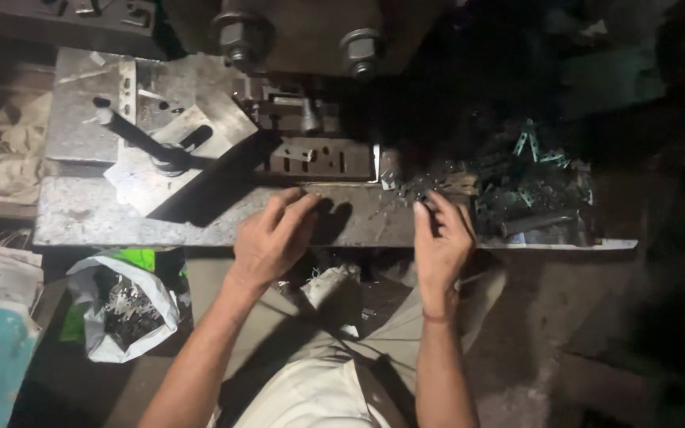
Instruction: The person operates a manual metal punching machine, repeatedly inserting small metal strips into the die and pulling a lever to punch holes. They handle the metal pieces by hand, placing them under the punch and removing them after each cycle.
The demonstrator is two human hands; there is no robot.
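Both hands, left hand (273,238) and right hand (440,238), pinch a crosswise metal strip (358,187).

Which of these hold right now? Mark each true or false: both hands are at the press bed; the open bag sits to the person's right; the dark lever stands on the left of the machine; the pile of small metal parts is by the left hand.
1. Both hands are at the press bed: true. The left hand and right hand rest on the steel bed.
2. Open bag to the right: false. The white bag lies lower left.
3. Dark lever on the left: true.
4. Parts pile by the left hand: false. The small metal parts lie beside the right hand.
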